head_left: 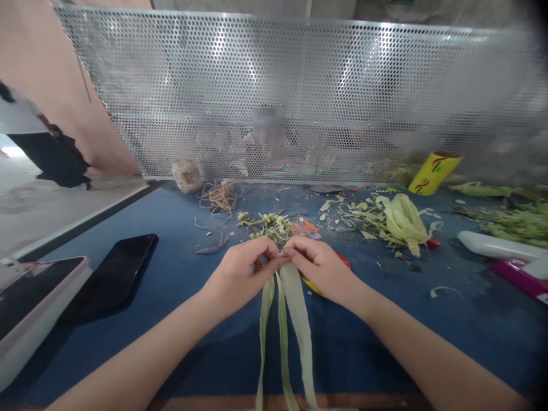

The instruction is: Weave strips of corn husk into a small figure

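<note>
My left hand (246,265) and my right hand (314,262) meet over the middle of the table, thumbs and fingertips pinched together. Between them they grip the upper ends of pale green corn husk strips (297,308). Three strips hang down past the table's front edge, the right one widest. Just beyond my fingers lies a pile of small green husk pieces (274,224), with an orange scrap (306,227) beside it. A red and yellow object (315,286) is partly covered by my right hand, so its kind is hidden.
Left are a black phone (124,268) and a pale-edged case (47,314). Tangled twine (220,197) lies near a roll (187,176). Right are a husk bunch (402,220), a yellow tube (434,173) and a white-and-purple tool (505,245). A perforated metal screen (299,74) stands behind; a person (34,134) is far left.
</note>
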`<action>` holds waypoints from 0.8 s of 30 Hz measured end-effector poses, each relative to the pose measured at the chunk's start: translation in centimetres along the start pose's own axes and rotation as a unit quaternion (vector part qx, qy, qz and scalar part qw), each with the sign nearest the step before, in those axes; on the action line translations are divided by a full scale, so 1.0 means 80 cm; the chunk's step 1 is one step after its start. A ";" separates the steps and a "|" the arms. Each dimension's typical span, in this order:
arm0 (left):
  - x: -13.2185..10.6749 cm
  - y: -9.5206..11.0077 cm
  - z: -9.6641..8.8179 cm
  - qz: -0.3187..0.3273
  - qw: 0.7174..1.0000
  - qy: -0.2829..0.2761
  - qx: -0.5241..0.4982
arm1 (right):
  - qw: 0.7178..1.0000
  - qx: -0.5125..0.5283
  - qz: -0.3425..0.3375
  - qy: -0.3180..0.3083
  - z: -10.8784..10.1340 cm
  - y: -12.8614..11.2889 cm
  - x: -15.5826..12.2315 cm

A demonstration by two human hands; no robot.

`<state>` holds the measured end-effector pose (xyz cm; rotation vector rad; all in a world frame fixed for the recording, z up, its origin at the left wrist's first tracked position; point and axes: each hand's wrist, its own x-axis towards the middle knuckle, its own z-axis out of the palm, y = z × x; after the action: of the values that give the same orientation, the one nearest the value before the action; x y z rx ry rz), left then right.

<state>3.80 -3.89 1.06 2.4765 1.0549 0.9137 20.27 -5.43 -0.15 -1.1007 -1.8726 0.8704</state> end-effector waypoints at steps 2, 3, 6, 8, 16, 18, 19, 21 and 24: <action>-0.002 -0.001 0.000 0.048 0.997 0.030 0.057 | 0.999 0.038 0.016 0.017 0.005 0.002 0.001; -0.003 -0.001 0.001 0.081 0.993 0.042 0.075 | 0.998 0.059 0.026 0.021 0.007 0.003 0.002; -0.004 -0.002 0.002 0.128 0.987 0.066 0.068 | 0.994 0.093 0.047 0.032 0.007 0.005 0.004; -0.003 0.000 0.003 0.078 0.994 0.073 0.011 | 0.994 0.087 0.044 0.046 0.004 0.005 0.004; 0.004 -0.003 0.002 -0.117 0.971 0.074 -0.196 | 0.999 0.030 0.008 0.038 0.004 0.000 -0.003; 0.002 -0.004 0.003 -0.082 0.979 0.092 -0.160 | 0.999 0.019 0.007 0.046 0.006 0.000 -0.003; 0.001 -0.004 0.003 -0.046 0.985 0.103 -0.129 | 0.998 0.032 0.014 0.047 0.007 0.000 -0.003; -0.001 -0.002 0.004 0.052 0.988 0.130 -0.061 | 0.996 0.072 0.033 0.046 0.008 0.001 -0.001; -0.002 0.001 0.004 0.187 0.970 0.156 0.006 | 0.990 0.115 0.058 0.052 0.008 0.003 0.003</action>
<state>3.95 -4.07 0.77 2.6488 0.6812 1.4496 19.70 -5.22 -0.59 -1.0973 -1.5922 1.0454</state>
